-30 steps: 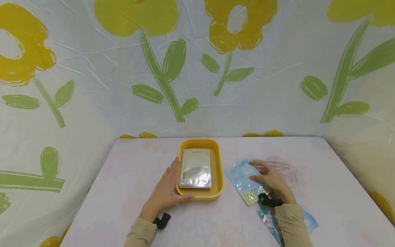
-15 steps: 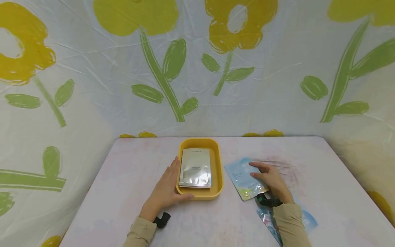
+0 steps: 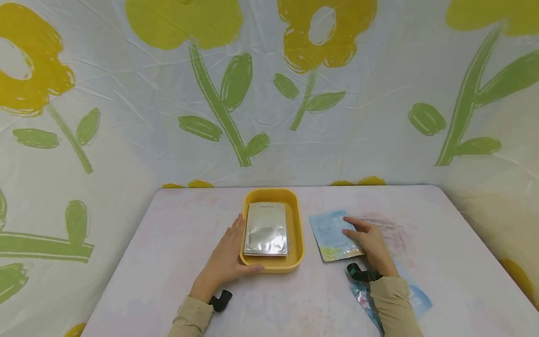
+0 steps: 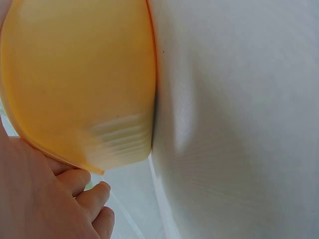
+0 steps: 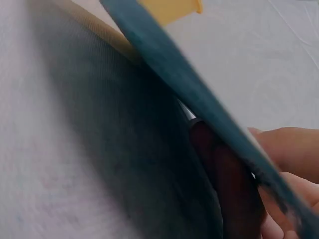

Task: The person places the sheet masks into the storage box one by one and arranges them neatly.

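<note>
My left hand (image 3: 227, 255) rests along the left wall of a yellow plastic tray (image 3: 300, 234), thumb at its front edge. The left wrist view has the tray's outer wall (image 4: 79, 74) close up, with relaxed fingers (image 4: 94, 199) by the rim. Inside the tray lie silver sheet mask packets (image 3: 266, 229), stacked flat. To the right of the tray, my right hand (image 3: 372, 243) pinches a light blue sheet mask packet (image 3: 334, 236) by its right side. Seen from the right wrist, this packet (image 5: 169, 64) is tilted between thumb and fingers, above its shadow on the table.
More blue packets (image 3: 363, 297) lie on the table under my right forearm, partly hidden by the sleeve. The pale table (image 3: 189, 206) ends at a flower-printed cloth (image 3: 358, 150) behind and at both sides. Each wrist wears a black camera strap.
The light blue packet, in my right hand, has moved up and away from the packets by the forearm and turned straighter. My left hand and the tray have stayed put.
</note>
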`<action>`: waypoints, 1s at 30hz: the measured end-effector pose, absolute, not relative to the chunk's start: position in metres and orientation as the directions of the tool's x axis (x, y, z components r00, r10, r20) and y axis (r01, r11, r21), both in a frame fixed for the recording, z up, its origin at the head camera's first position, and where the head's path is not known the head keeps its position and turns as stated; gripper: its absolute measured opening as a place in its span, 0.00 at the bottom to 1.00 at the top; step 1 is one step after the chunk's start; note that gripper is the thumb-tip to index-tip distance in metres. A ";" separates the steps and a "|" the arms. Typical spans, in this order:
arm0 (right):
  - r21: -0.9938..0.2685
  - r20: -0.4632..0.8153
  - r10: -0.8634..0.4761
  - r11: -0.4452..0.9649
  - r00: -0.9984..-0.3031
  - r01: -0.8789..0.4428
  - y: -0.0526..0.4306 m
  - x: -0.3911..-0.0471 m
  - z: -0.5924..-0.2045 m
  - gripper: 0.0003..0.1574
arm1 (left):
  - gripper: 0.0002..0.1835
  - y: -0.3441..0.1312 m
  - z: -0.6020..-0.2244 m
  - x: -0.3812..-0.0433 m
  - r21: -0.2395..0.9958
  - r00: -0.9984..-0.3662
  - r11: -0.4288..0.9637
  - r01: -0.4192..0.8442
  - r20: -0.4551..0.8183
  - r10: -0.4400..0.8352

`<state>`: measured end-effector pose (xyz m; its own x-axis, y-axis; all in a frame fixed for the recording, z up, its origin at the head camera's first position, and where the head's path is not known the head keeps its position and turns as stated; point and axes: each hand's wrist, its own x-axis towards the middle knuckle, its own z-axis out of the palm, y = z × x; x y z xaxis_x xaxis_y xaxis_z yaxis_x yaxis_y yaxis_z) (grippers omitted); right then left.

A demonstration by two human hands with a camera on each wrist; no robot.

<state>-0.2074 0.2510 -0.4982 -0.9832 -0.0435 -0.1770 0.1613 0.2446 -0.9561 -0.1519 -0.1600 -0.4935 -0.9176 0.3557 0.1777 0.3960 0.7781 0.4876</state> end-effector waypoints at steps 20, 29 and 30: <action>-0.973 -0.107 0.030 0.203 -0.994 0.111 0.241 -0.211 -0.480 0.36 | 0.72 -0.159 -0.490 -0.154 0.499 -0.919 0.773 0.392 0.168 0.358; -0.973 -0.039 0.031 0.228 -0.999 0.045 0.231 -0.216 -0.449 0.32 | 0.73 -0.160 -0.493 -0.153 0.498 -0.923 0.777 0.384 0.170 0.346; -0.971 -0.032 0.036 0.236 -0.999 0.040 0.230 -0.217 -0.446 0.31 | 0.73 -0.160 -0.493 -0.153 0.497 -0.923 0.779 0.383 0.169 0.346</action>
<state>-0.2165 0.2296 -0.4462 -0.9988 0.0364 -0.0323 0.0400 0.2355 -0.9710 -0.1532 -0.1604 -0.4926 -0.9229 0.3459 0.1690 0.3828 0.7788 0.4970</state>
